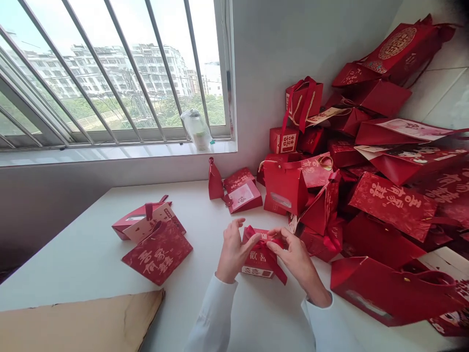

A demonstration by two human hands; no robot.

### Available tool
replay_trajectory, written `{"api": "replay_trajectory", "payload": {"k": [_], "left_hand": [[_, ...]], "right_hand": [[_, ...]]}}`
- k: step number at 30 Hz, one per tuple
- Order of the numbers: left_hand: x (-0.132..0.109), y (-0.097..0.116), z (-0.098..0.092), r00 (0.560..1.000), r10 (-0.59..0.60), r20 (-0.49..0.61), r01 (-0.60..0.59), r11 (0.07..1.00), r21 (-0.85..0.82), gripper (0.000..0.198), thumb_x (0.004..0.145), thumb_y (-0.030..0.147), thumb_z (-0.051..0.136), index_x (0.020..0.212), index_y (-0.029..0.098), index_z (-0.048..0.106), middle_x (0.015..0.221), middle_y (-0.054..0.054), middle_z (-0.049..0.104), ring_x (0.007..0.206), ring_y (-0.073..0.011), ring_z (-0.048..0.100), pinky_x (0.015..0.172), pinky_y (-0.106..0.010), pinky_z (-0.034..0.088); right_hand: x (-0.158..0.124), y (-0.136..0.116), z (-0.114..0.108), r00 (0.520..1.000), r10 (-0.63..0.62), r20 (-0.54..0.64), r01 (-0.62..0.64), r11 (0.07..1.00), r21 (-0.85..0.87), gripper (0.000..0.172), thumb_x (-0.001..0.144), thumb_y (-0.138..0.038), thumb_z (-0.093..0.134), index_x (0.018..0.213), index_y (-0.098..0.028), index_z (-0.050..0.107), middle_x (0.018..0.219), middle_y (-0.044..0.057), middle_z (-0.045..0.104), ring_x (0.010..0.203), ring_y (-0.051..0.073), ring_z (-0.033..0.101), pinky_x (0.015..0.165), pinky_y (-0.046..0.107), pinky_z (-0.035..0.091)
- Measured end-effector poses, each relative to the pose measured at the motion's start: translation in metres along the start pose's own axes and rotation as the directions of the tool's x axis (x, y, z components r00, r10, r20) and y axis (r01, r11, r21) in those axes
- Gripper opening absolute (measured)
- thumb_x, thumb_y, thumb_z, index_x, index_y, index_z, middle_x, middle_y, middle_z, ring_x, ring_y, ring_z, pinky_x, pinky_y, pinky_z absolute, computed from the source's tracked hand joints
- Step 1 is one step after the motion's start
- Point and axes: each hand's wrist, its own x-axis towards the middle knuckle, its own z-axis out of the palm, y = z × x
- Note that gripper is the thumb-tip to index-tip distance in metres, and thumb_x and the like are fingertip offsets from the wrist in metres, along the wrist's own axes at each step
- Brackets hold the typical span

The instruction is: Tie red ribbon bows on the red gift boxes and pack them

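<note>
From where I stand, the left hand (233, 252) and right hand (295, 256) pinch narrowly at a red ribbon (264, 243) crossing a small red box (256, 264) on the white table (80, 274). The bow looks unfinished. One flat red box (157, 252) lies left, while a large heap of red bags (384, 195) remains right.
</note>
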Motion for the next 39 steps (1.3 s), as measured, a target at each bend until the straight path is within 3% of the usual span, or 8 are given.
{"api": "replay_trajectory", "payload": {"k": [3, 8, 14, 18, 21, 26, 31, 39], "left_hand": [[-0.009, -0.002, 0.01, 0.999, -0.015, -0.033, 0.016, 1.0, 0.007, 0.056, 0.073, 0.046, 0.067, 0.119, 0.021, 0.048, 0.119, -0.012, 0.056, 0.115, -0.0287, 0.049, 0.093, -0.045, 0.042], [-0.01, -0.007, 0.014, 0.998, -0.036, 0.042, 0.037, 0.999, -0.04, 0.057, 0.071, 0.036, 0.07, 0.121, 0.022, 0.048, 0.125, -0.011, 0.052, 0.12, -0.0298, 0.045, 0.098, -0.046, 0.038], [-0.003, -0.005, 0.002, 0.985, -0.089, 0.149, 0.1, 0.993, -0.07, 0.058, 0.07, 0.04, 0.071, 0.122, 0.023, 0.051, 0.121, -0.011, 0.056, 0.12, -0.028, 0.047, 0.095, -0.039, 0.042], [-0.01, -0.008, -0.017, 0.986, -0.113, 0.124, 0.12, 0.991, -0.051, 0.052, 0.077, 0.049, 0.061, 0.12, 0.022, 0.051, 0.122, -0.011, 0.054, 0.113, -0.025, 0.051, 0.086, -0.034, 0.045], [-0.016, -0.012, -0.034, 0.958, -0.214, 0.189, 0.223, 0.975, -0.025, 0.046, 0.079, 0.055, 0.054, 0.107, 0.019, 0.054, 0.101, -0.008, 0.06, 0.083, -0.0188, 0.057, 0.07, -0.03, 0.044], [-0.02, -0.013, -0.045, 0.903, -0.202, 0.379, 0.252, 0.964, -0.085, 0.039, 0.08, 0.055, 0.051, 0.07, 0.017, 0.051, 0.063, 0.003, 0.049, 0.06, -0.0115, 0.041, 0.056, -0.024, 0.031], [-0.019, -0.012, -0.042, 0.906, -0.179, 0.384, 0.262, 0.949, -0.175, 0.038, 0.08, 0.052, 0.05, 0.065, 0.017, 0.049, 0.062, 0.004, 0.046, 0.06, -0.0106, 0.037, 0.056, -0.023, 0.027], [-0.018, -0.014, -0.045, 0.886, -0.212, 0.412, 0.31, 0.932, -0.189, 0.037, 0.079, 0.049, 0.052, 0.06, 0.017, 0.048, 0.059, 0.003, 0.047, 0.061, -0.0116, 0.039, 0.06, -0.023, 0.029]], "right_hand": [[0.0, -0.003, 0.003, 0.999, -0.02, -0.037, 0.017, 0.997, -0.073, 0.017, 0.079, -0.034, 0.057, 0.088, -0.021, 0.06, 0.091, 0.004, 0.068, 0.084, 0.021, 0.062, 0.076, 0.032, 0.047], [0.002, -0.003, 0.002, 0.997, 0.013, -0.076, -0.02, 0.995, -0.093, 0.022, 0.078, -0.032, 0.056, 0.097, -0.021, 0.056, 0.079, 0.001, 0.068, 0.074, 0.02, 0.062, 0.071, 0.031, 0.045], [0.01, -0.004, 0.002, 0.994, 0.014, -0.112, -0.023, 0.997, -0.077, 0.032, 0.077, -0.035, 0.057, 0.105, -0.021, 0.049, 0.07, -0.001, 0.064, 0.063, 0.018, 0.059, 0.065, 0.031, 0.044], [0.013, -0.002, 0.001, 0.993, 0.02, -0.117, -0.022, 1.0, -0.014, 0.037, 0.075, -0.036, 0.059, 0.107, -0.02, 0.049, 0.074, 0.0, 0.062, 0.063, 0.018, 0.059, 0.064, 0.031, 0.046], [0.015, 0.004, -0.001, 0.997, 0.03, -0.066, -0.021, 0.992, 0.122, 0.039, 0.072, -0.037, 0.064, 0.105, -0.02, 0.051, 0.076, 0.0, 0.06, 0.069, 0.018, 0.061, 0.067, 0.031, 0.048], [0.016, 0.011, -0.006, 0.997, 0.055, 0.049, -0.066, 0.966, 0.252, 0.037, 0.07, -0.035, 0.07, 0.101, -0.02, 0.056, 0.08, 0.0, 0.059, 0.076, 0.016, 0.058, 0.07, 0.028, 0.047], [0.017, 0.012, -0.011, 0.991, 0.051, 0.126, -0.085, 0.956, 0.281, 0.027, 0.071, -0.033, 0.069, 0.092, -0.019, 0.061, 0.082, 0.001, 0.062, 0.075, 0.015, 0.056, 0.068, 0.026, 0.044], [0.017, 0.009, -0.006, 0.997, 0.072, 0.025, -0.076, 0.957, 0.279, 0.021, 0.068, -0.032, 0.066, 0.084, -0.018, 0.062, 0.075, 0.0, 0.062, 0.068, 0.014, 0.053, 0.059, 0.024, 0.039]]}}
